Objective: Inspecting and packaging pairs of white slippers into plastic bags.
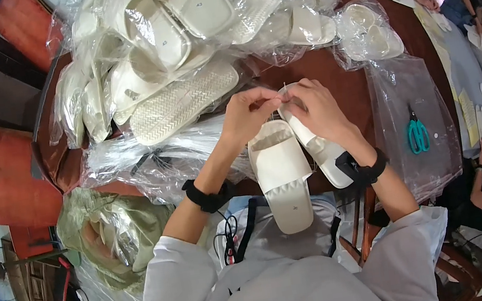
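Your left hand and your right hand meet just above the heel ends of a pair of cream-white slide sandals with broad moulded straps, which lie side by side at the near edge of the dark reddish-brown round desk, toes pointing toward your lap. The fingers of both hands are drawn in narrow and pinched together at one spot between them — on something thin and pale that is too small to make out. The right sandal is tipped onto its side under your right palm, while the left one lies flat, strap up. Each of your wrists carries a black band. Beyond your hands a heap of the same kind of white sandals in clear plastic bags covers the far half of the desk, some showing ribbed soles. To your right a flat stack of clear plastic bags lies on the desk, and a small pair of teal-handled scissors rests on it, well apart from your right hand. At your left — below the desk's edge — an olive-green sack holds more crumpled plastic.
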Available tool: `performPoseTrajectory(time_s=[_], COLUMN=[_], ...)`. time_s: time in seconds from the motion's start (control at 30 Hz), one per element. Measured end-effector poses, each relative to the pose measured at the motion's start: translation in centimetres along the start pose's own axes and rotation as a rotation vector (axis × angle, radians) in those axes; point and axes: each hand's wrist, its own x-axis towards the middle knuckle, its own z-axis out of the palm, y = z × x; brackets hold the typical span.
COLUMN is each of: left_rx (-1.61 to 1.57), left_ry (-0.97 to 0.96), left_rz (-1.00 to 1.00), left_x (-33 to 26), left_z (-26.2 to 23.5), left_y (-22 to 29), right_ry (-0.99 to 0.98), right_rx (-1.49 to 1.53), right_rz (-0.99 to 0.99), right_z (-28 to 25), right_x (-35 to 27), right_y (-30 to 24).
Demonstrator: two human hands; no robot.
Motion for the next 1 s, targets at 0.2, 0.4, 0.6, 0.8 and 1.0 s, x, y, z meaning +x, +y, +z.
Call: performPoseTrajectory(time_s=[0.2,0.4,0.6,0.8,1.0], left_rx=[-0.011,-0.016,-0.018,0.320,0.202], left_ry=[0.141,0.072,-0.007,0.150,-0.047], left_rz=[-0.133,-0.136,-0.107,0.155,-0.096], left_x=[0.6,1.4,1.0,-2.4,-3.9], left_z=[-0.7,-1.1,-0.9,-2.4,-2.1], left_y=[1.5,1.7,2.0,0.2,-0.4], right_ry=[0.242,0.035,-0.011,0.023,0.006], right_rx=[-0.021,0.028,0.117,0.397,0.402], right_rz=[0.002,-0.078,-0.023,0.136,0.145], right_z=[-1.0,-0.7,2.2,2.6,2.0], right_x=[-0.8,-1.7,-0.7,-0.5,0.2], right_y=[-2.3,-4.3,-3.5,-2.6,-3.2])
